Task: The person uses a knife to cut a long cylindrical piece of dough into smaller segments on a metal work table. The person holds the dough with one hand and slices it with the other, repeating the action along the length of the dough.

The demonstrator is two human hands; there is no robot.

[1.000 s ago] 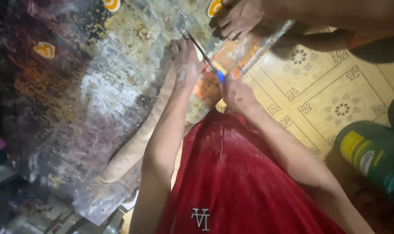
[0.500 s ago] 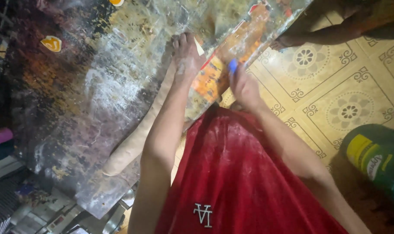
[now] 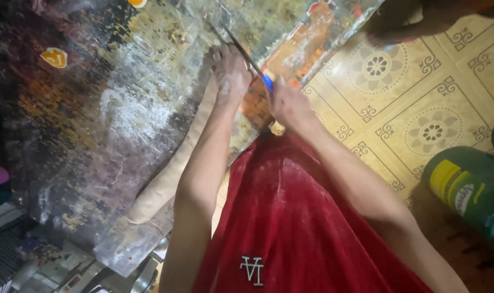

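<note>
You have two hands at work: your left hand (image 3: 230, 68) and your right hand (image 3: 290, 106). Count one knife (image 3: 247, 54) with a blue handle, one long dough roll (image 3: 176, 163), two small orange pieces (image 3: 54, 57) on the one bench (image 3: 95, 108), and one green canister (image 3: 469, 190) on the floor.

Knife (image 3: 246, 54) back above dough roll (image 3: 173, 163); co-worker's hand (image 3: 391, 27) withdrawn.

A green cylindrical container (image 3: 475, 195) is lying on its side at the right edge, on the patterned floor (image 3: 415, 103), showing a yellow and white label (image 3: 457, 190). Two small orange-yellow stickers (image 3: 54, 57) are sitting on the worn board (image 3: 95, 125), upper left.
</note>
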